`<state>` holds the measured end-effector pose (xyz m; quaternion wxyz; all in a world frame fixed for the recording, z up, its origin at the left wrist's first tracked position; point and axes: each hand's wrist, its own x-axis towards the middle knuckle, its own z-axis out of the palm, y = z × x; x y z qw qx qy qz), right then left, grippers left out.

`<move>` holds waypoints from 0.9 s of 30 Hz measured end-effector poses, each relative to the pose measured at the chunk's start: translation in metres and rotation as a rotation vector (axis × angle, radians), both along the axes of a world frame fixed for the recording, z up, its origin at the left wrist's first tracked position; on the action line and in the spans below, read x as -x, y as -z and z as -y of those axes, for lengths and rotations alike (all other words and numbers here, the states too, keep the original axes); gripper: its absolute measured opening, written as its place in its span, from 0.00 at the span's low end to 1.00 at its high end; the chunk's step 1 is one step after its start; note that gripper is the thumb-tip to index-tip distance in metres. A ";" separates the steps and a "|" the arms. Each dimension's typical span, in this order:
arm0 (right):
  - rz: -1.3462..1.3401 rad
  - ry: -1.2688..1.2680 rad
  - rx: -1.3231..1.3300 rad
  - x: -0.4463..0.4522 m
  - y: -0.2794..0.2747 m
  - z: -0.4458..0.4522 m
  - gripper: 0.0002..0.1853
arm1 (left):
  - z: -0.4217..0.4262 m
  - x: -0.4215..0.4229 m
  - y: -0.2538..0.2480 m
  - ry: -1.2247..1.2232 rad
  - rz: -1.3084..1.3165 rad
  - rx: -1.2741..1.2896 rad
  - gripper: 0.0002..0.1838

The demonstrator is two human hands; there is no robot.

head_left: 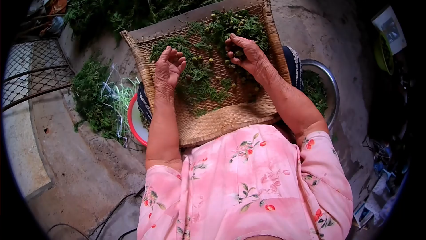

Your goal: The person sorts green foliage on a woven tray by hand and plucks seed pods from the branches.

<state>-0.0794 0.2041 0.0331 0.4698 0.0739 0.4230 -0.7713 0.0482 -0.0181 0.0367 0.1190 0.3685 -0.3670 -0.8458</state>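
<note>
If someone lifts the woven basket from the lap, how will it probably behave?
The basket is probably fairly stiff, because its thick side rims hold their shape. It looks light for its size, being thin weave with leafy sprigs on it. The sprigs lie loose, so they might slide if it tips.

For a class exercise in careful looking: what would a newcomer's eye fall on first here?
The pink floral top fills the lower middle. Above it, the left hand and right hand are raised at a woven tray strewn with green sprigs. A big heap of greenery lies beyond.
</note>
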 end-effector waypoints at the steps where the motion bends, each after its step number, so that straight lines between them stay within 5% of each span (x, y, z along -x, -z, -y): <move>1: 0.000 0.000 0.000 -0.001 0.000 0.000 0.14 | -0.002 0.001 0.001 -0.030 -0.032 -0.062 0.05; 2: -0.007 0.007 -0.017 -0.001 0.001 0.000 0.14 | -0.001 0.001 0.005 -0.031 -0.032 -0.062 0.05; 10: -0.017 -0.018 0.003 -0.002 0.010 0.001 0.16 | -0.031 0.009 0.039 0.378 0.204 1.312 0.11; 15: -0.011 -0.026 -0.018 -0.003 0.007 0.001 0.15 | -0.033 0.013 0.049 0.434 0.199 1.552 0.14; 25: -0.026 -0.028 -0.069 -0.006 0.000 0.002 0.15 | -0.035 0.015 0.052 0.316 0.082 1.658 0.07; 27: -0.018 -0.022 -0.047 -0.004 0.008 0.000 0.15 | -0.033 0.014 0.043 0.280 0.060 0.518 0.07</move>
